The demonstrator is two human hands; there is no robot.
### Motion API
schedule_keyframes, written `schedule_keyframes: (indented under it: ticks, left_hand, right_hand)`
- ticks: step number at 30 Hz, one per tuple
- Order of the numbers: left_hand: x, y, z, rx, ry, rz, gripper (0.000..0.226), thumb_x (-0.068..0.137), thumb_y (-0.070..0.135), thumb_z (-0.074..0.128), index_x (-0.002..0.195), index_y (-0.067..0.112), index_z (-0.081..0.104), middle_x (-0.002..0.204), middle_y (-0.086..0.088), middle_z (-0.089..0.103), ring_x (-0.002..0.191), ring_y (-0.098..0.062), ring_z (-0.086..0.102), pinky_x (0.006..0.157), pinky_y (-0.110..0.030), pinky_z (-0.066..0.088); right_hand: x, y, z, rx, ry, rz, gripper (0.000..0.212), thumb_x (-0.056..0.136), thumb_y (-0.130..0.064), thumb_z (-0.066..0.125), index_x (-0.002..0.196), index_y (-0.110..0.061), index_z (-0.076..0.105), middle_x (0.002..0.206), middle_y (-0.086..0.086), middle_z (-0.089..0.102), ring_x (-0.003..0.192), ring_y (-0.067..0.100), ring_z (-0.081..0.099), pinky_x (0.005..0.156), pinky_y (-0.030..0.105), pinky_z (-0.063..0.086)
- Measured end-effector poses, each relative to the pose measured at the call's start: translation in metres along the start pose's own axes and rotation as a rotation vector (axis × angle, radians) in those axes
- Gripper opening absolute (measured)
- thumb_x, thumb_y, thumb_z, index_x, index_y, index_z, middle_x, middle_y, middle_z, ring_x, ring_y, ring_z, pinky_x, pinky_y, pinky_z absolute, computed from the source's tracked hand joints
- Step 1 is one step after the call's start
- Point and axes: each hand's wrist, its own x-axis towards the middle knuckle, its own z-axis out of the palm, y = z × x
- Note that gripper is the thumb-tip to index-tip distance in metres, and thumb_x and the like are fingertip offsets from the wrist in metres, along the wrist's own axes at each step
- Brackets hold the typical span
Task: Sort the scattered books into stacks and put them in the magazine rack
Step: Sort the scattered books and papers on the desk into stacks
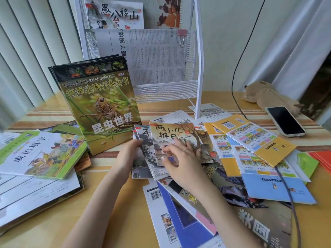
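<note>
My left hand (128, 154) grips the left edge of a small stack of thin picture books (145, 158) in the middle of the table. My right hand (180, 161) pinches the top one, a brown-toned picture book (172, 133) with a tree on its cover. A tall green insect encyclopedia (100, 104) stands upright just left of the hands, leaning against the white magazine rack (198, 59). The rack holds a picture book (116, 15) in its top pocket and newspaper pages (154, 56) below. Yellow and blue booklets (250, 140) lie scattered to the right.
A pile of green-edged books (39, 154) lies at the left. Large magazines (250, 221) spread over the near right. A phone (284, 120) and a plush toy (263, 93) sit at the far right, with a black cable (238, 68) hanging down.
</note>
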Motion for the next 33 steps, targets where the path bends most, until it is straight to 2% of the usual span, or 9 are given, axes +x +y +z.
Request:
schedule_keyframes:
  ticks: [4,7,10,15,19,23,27,31,33]
  left_hand:
    - [0.001,-0.003,-0.001,0.103,-0.071,0.127,0.029,0.093,0.044,0.051,0.096,0.021,0.068,0.081,0.003,0.072,0.077,-0.017,0.067,0.077,-0.035,0.05]
    - [0.003,-0.003,-0.003,0.176,-0.048,0.185,0.007,0.089,0.024,0.063,0.096,0.025,0.061,0.091,-0.004,0.071,0.075,-0.019,0.067,0.075,-0.038,0.055]
    - [0.003,0.003,-0.011,0.137,-0.016,0.17,0.014,0.089,0.012,0.062,0.1,0.02,0.059,0.094,-0.007,0.071,0.075,-0.023,0.069,0.072,-0.038,0.057]
    - [0.01,0.014,-0.038,0.089,-0.015,0.168,0.02,0.09,0.009,0.056,0.105,0.023,0.056,0.099,-0.012,0.069,0.083,-0.032,0.068,0.071,-0.04,0.056]
    - [0.012,0.01,-0.039,0.154,-0.056,0.101,0.036,0.087,0.008,0.058,0.119,0.022,0.05,0.099,-0.013,0.068,0.075,-0.028,0.068,0.059,-0.032,0.052]
    - [0.013,0.006,-0.034,0.206,-0.091,0.11,0.039,0.086,0.008,0.061,0.119,0.021,0.044,0.099,-0.009,0.066,0.068,-0.018,0.069,0.05,-0.027,0.052]
    - [0.014,0.005,-0.034,0.217,-0.113,0.116,0.037,0.087,0.008,0.062,0.119,0.019,0.045,0.099,-0.008,0.067,0.067,-0.018,0.07,0.048,-0.026,0.053]
    - [0.01,0.006,-0.032,0.174,-0.115,0.092,0.028,0.097,0.035,0.049,0.122,0.023,0.048,0.106,0.0,0.066,0.086,-0.02,0.067,0.071,-0.032,0.054]
    - [0.008,0.008,-0.033,0.13,-0.135,0.034,0.059,0.085,0.07,0.044,0.122,0.026,0.057,0.115,0.001,0.065,0.103,-0.021,0.063,0.092,-0.039,0.048]
  right_hand:
    - [-0.001,-0.004,-0.001,-0.078,-0.057,-0.127,0.026,0.092,-0.045,0.047,0.117,-0.04,0.051,0.151,-0.016,0.03,0.144,0.02,0.018,0.115,0.051,0.005]
    - [-0.004,-0.007,-0.009,0.097,-0.166,-0.175,0.038,0.094,-0.042,0.047,0.132,-0.045,0.042,0.146,-0.02,0.038,0.137,0.015,0.032,0.114,0.043,0.022]
    - [0.002,0.015,-0.023,0.254,0.057,0.03,0.044,0.096,-0.032,0.048,0.139,-0.031,0.037,0.131,-0.009,0.054,0.117,0.026,0.054,0.096,0.044,0.046]
    - [0.012,0.062,-0.024,-0.251,-0.046,0.299,0.075,0.097,-0.047,0.037,0.151,-0.008,0.002,0.159,0.01,0.005,0.146,0.023,0.006,0.117,0.038,0.01]
    - [0.018,0.058,-0.014,-0.407,0.061,0.312,0.062,0.1,-0.031,0.037,0.149,-0.004,0.009,0.154,0.016,0.024,0.143,0.03,0.021,0.112,0.04,0.026]
    - [0.024,0.043,-0.016,-0.554,0.168,0.216,0.068,0.092,0.002,0.039,0.15,-0.007,0.005,0.116,0.019,0.059,0.092,0.028,0.058,0.073,0.035,0.05]
    - [0.017,0.011,-0.045,-0.329,0.356,0.123,0.071,0.091,0.007,0.038,0.151,-0.018,0.01,0.081,0.006,0.052,0.054,0.011,0.038,0.046,0.022,0.027]
    - [0.0,-0.055,-0.023,-0.194,0.202,-0.171,0.071,0.093,0.001,0.043,0.149,-0.026,0.008,0.07,0.001,0.048,0.051,0.011,0.042,0.043,0.018,0.028]
    - [-0.005,-0.079,0.006,-0.161,0.008,-0.234,0.071,0.093,-0.003,0.045,0.149,-0.025,0.006,0.082,0.01,0.053,0.068,0.025,0.053,0.052,0.028,0.035]
